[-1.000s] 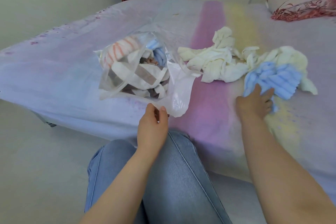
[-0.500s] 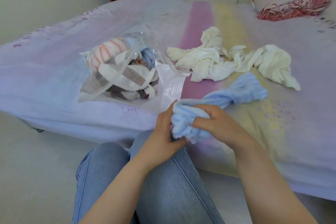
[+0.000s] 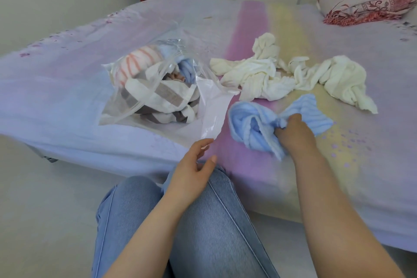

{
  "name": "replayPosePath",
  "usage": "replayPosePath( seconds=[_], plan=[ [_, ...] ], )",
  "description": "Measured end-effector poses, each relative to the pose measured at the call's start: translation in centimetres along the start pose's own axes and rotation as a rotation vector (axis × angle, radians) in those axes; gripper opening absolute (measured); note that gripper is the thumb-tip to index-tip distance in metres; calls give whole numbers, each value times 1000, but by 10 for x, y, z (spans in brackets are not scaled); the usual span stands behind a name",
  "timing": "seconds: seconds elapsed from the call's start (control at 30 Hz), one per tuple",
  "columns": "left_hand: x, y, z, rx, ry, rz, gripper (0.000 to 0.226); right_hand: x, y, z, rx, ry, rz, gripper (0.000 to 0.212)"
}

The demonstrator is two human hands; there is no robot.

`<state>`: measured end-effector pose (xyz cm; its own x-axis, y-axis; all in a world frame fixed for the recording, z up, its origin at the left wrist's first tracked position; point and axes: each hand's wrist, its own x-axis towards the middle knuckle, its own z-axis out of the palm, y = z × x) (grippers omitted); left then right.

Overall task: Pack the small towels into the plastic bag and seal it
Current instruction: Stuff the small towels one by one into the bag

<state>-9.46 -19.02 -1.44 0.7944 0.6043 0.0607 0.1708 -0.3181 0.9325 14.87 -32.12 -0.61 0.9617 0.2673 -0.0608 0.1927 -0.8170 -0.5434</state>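
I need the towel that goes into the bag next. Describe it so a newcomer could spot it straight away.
Start at the clear plastic bag of towels lying on the bed. Just right of its open mouth, on the pink stripe, lies a bunched towel gripped by the right hand. It is the only loose blue ribbed one; the cream towels behind it lie untouched.

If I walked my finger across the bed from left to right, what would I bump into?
Plastic bag with towels inside → blue towel held by the right hand → cream towels → folded quilt at the far right.
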Motion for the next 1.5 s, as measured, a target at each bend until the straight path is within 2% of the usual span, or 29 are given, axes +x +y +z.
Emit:
replayPosePath(
  seconds=[0.07,0.13,0.2,0.27,0.33,0.4,0.5,0.57,0.6,0.67,0.73,0.8,0.87,0.93,0.97,1.0,1.07,1.1,1.17,1.27,1.33,1.4,1.5],
  plan=[
    [-2,-1,2,24,-33,26,46,-4,-13,-5,-140,-55,21,46],
    [-5,1,3,72,-8,67,43,-13,-26,-12,-105,-119,7,45],
    [-7,0,3,66,64,107,28,-28,-35,-15,164,-231,-35,42],
    [-10,-5,-2,36,140,54,12,-53,-46,-21,465,-271,-52,36],
    [-12,-8,-12,4,180,-41,36,-83,-59,-31,653,-283,-103,30],
    [-12,-3,-26,-121,169,-134,58,-107,-73,-37,689,-270,-254,31],
    [-14,8,-50,-86,99,-283,70,-134,-97,-43,718,-266,-381,32],
    [-17,6,-62,39,-41,-334,64,-142,-111,-43,728,-264,-389,35],
    [-20,6,-66,68,-84,-347,57,-145,-118,-41,733,-276,-394,29],
    [-23,7,-73,70,-42,-354,41,-146,-129,-35,734,-338,-410,22],
    [-19,6,-76,127,35,-343,24,-145,-141,-24,735,-447,-418,28],
    [-15,9,-71,233,75,-338,24,-142,-158,-10,810,-524,-385,35],
    [-15,9,-63,130,202,-265,30,-132,-183,9,964,-440,-319,29],
    [-18,10,-54,61,273,-222,35,-121,-207,27,1009,-275,-391,11],
    [-19,9,-52,58,275,-214,38,-116,-217,34,945,-271,-462,6],
    [-19,9,-50,55,273,-203,40,-111,-224,41,831,-343,-524,10],
    [-17,5,-51,45,273,-198,43,-105,-229,46,468,-589,-638,25],
    [-16,3,-53,31,267,-198,44,-106,-228,41,287,-653,-671,35],
    [-14,0,-56,12,250,-191,43,-109,-222,29,86,-580,-719,44],
    [-14,-2,-57,-11,257,-168,42,-122,-200,15,20,-173,-810,37],
    [-11,-1,-55,-36,263,-171,41,-131,-186,13,-58,-40,-821,57],
    [-9,1,-52,-47,262,-185,37,-124,-184,21,-130,-114,-790,75],
    [-6,2,-50,-50,239,-219,36,-105,-193,37,-165,-340,-769,75]
  ],
)
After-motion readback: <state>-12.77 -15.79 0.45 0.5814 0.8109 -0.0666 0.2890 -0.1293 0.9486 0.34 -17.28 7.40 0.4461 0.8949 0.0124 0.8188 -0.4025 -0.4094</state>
